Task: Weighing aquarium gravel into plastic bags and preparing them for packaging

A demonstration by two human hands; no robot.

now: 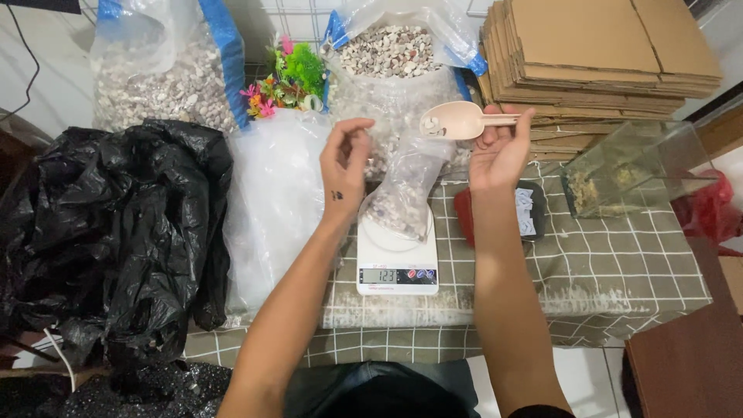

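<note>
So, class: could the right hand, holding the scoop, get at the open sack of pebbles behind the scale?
Probably yes. The right hand holds the scoop just before the open sack of pebbles, whose top gapes; only the small bag on the scale sits nearby, lower.

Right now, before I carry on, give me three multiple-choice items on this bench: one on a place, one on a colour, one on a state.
1. Where does the small clear bag of pebbles rest?
A. On the white scale
B. On the stacked cardboard
C. On the black plastic sheet

2. What colour is the scoop?
A. Blue
B. Beige
C. Black

3. What is the left hand doing?
A. Lying flat on the checked cloth
B. Pinching the bag's top
C. Holding the scoop

Answers:
1 A, the bag's bottom sits on the scale's plate.
2 B, the scoop in the right hand is pale beige.
3 B, its fingers close on the bag's upper edge.
</note>
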